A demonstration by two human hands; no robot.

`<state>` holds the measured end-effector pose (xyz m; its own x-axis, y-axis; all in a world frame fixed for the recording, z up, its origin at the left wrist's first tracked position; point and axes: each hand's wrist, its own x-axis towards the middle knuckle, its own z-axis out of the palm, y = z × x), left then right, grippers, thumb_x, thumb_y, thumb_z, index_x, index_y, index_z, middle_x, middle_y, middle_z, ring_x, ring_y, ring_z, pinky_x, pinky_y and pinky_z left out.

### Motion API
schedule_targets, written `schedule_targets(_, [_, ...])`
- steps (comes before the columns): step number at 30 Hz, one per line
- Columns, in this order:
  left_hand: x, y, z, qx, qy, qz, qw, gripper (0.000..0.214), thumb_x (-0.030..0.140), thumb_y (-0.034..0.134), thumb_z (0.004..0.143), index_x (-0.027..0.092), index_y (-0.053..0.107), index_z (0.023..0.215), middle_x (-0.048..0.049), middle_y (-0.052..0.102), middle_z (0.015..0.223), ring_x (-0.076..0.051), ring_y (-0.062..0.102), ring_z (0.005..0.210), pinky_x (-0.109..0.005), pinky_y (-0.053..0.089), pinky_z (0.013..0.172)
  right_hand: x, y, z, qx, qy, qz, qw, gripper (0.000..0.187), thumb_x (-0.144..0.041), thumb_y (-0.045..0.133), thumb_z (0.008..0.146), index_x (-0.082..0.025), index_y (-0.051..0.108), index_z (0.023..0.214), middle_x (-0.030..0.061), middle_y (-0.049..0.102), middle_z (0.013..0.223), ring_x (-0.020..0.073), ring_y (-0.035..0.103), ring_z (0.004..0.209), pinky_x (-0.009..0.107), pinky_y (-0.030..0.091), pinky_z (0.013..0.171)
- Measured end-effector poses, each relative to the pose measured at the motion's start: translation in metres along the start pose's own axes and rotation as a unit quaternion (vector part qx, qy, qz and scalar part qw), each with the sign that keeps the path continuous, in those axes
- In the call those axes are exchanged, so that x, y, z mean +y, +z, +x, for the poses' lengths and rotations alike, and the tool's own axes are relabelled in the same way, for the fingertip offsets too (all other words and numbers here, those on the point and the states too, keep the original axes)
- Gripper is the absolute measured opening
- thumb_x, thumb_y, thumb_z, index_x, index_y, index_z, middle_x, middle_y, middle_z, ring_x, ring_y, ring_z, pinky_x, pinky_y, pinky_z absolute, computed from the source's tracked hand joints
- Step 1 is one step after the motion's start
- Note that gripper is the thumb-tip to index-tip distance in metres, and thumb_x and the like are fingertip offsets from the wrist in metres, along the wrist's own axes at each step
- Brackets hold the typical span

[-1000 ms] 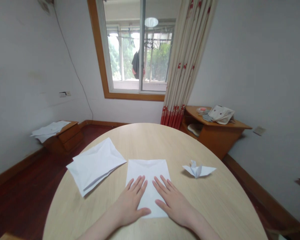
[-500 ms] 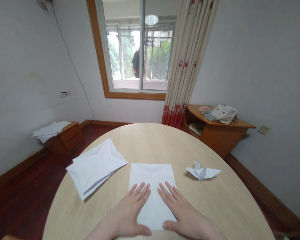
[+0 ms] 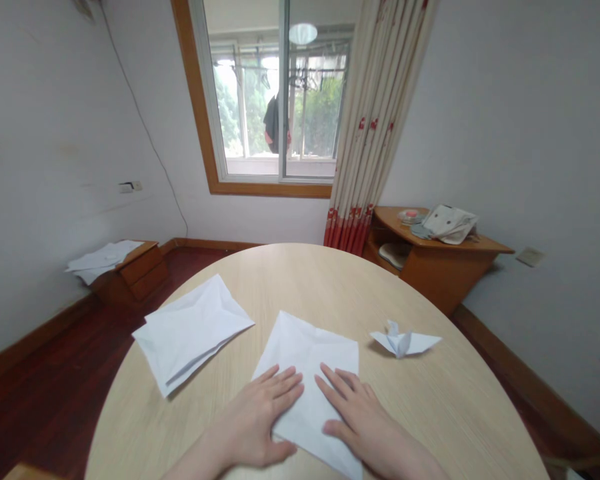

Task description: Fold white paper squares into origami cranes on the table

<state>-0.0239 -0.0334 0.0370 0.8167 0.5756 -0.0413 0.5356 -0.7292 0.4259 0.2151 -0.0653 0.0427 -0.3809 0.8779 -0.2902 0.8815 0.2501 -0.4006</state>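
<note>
A white sheet of paper with faint crease lines lies flat on the table in front of me, turned at an angle. My left hand rests on its left side, palm down with the fingers stretched out. On the right side of the sheet lies my right hand, also flat, fingers spread. Neither hand grips the paper. To the right stands a folded white paper crane, apart from my hands. Several creased white sheets lie overlapped on the left.
The round wooden table has its curved far edge before me. Behind it on the right is a wooden desk with a cloth bag. A low cabinet with papers stands at left. A curtain hangs by the window.
The sheet under my hands has turned clockwise, from nearly square to me to slanted. Both hands stay flat on it and have shifted slightly. The crane and the left sheets lie as before.
</note>
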Motion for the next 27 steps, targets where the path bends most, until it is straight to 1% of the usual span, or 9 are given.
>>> schedule_targets(5, [0.007,0.001,0.0,-0.003,-0.004,0.008,1.0,0.083,0.04,0.071,0.071,0.016,0.037,0.143,-0.0121,0.037,0.146,-0.029,0.032,0.136,-0.047,0.025,0.114,-0.004,-0.001,-0.001,0.028,-0.014,-0.012,0.999,0.055,-0.032,0.053,0.089,-0.026,0.039,0.142,0.0049,0.027,0.153,0.0319,0.034,0.131,0.051,0.03,0.107])
schedule_targets(10, [0.006,-0.001,0.0,0.027,0.01,0.017,0.999,0.063,0.04,0.059,0.082,0.013,0.046,0.137,-0.013,0.045,0.141,-0.026,0.039,0.133,-0.043,0.029,0.113,0.002,0.002,0.0,0.06,-0.043,0.015,0.997,0.049,-0.032,0.052,0.09,-0.025,0.047,0.138,0.005,0.035,0.149,0.031,0.042,0.124,0.049,0.034,0.106])
schedule_targets(12, [0.005,-0.001,0.001,0.042,0.013,0.018,0.999,0.056,0.033,0.056,0.083,0.014,0.049,0.135,-0.0122,0.049,0.138,-0.025,0.042,0.131,-0.042,0.03,0.112,0.004,0.002,-0.001,0.065,-0.048,0.038,0.996,0.047,-0.035,0.05,0.091,-0.025,0.049,0.137,0.0043,0.04,0.147,0.0295,0.043,0.122,0.047,0.034,0.106])
schedule_targets(14, [0.003,0.001,0.001,0.05,0.015,0.017,0.998,0.058,0.022,0.056,0.076,0.014,0.05,0.134,-0.0115,0.051,0.136,-0.023,0.044,0.13,-0.04,0.031,0.112,0.005,0.001,-0.001,0.067,-0.051,0.059,0.995,0.046,-0.038,0.049,0.092,-0.025,0.05,0.136,0.0038,0.042,0.146,0.0279,0.045,0.121,0.045,0.035,0.106])
schedule_targets(16, [0.001,0.003,0.0,0.052,0.019,0.014,0.998,0.064,0.015,0.055,0.07,0.014,0.05,0.134,-0.0109,0.051,0.137,-0.023,0.045,0.129,-0.039,0.032,0.111,0.007,0.0,-0.001,0.071,-0.054,0.07,0.994,0.046,-0.04,0.049,0.092,-0.025,0.05,0.135,0.0037,0.043,0.145,0.0275,0.043,0.125,0.045,0.034,0.107])
schedule_targets(18, [-0.002,0.006,0.0,0.056,0.02,0.008,0.998,0.065,0.014,0.056,0.069,0.015,0.05,0.134,-0.0106,0.05,0.137,-0.023,0.045,0.129,-0.039,0.033,0.111,0.01,-0.001,-0.001,0.069,-0.055,0.075,0.993,0.047,-0.04,0.05,0.091,-0.025,0.05,0.135,0.004,0.043,0.145,0.0278,0.034,0.133,0.047,0.028,0.11])
schedule_targets(21, [-0.008,0.009,0.0,0.069,0.024,-0.006,0.997,0.052,0.018,0.055,0.081,0.018,0.052,0.133,-0.0089,0.052,0.136,-0.021,0.047,0.128,-0.037,0.034,0.11,0.014,-0.001,-0.001,0.042,-0.058,0.098,0.993,0.052,-0.043,0.052,0.09,-0.023,0.047,0.137,0.0053,0.039,0.147,0.0265,0.023,0.14,0.046,0.021,0.114])
schedule_targets(24, [-0.016,0.013,0.002,0.084,0.025,-0.021,0.996,0.038,0.018,0.049,0.09,0.022,0.059,0.126,-0.0059,0.055,0.133,-0.018,0.05,0.125,-0.034,0.035,0.11,0.017,-0.006,-0.003,0.012,-0.059,0.13,0.99,0.055,-0.046,0.054,0.088,-0.024,0.045,0.138,0.0065,0.032,0.15,0.0264,0.022,0.141,0.046,0.019,0.115])
schedule_targets(27, [-0.023,0.016,0.003,0.099,0.012,-0.045,0.994,0.031,0.023,0.05,0.093,0.024,0.062,0.122,-0.004,0.058,0.129,-0.018,0.054,0.121,-0.033,0.037,0.108,0.015,-0.014,-0.006,-0.01,-0.059,0.136,0.989,0.058,-0.046,0.057,0.085,-0.025,0.046,0.137,0.0076,0.029,0.15,0.0268,0.022,0.141,0.046,0.018,0.114])
